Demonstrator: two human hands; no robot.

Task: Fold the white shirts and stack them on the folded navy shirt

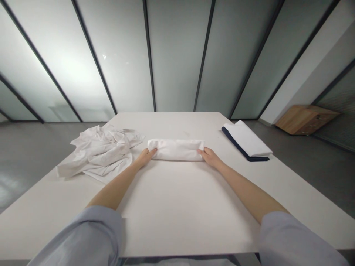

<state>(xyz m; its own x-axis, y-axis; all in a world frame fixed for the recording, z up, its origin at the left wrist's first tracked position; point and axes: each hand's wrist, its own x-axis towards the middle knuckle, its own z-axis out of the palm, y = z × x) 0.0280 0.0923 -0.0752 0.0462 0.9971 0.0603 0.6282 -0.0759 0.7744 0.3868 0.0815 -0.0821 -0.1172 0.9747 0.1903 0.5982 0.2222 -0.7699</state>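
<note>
Frosted glass panels (177,55) line the far side of the room, above a grey floor (310,170). A low wooden drawer unit (306,120) stands at far right. On the white worktop (177,221), a white cloth roll (176,149) lies crosswise at centre, directly ahead of me. Its surface is smooth and its ends slightly uneven. My left hand (144,158) and right hand (210,157) are at opposite ends, the fingers (152,150) bent over the cloth and grasping it; neither hand is released. Sound practice at this hold: keep both hands level and the pressure equal, so the roll stays straight and firm. A crumpled white garment (100,151) lies just beside it on the left. A folded white stack with navy edging (245,140) lies to the right.
</note>
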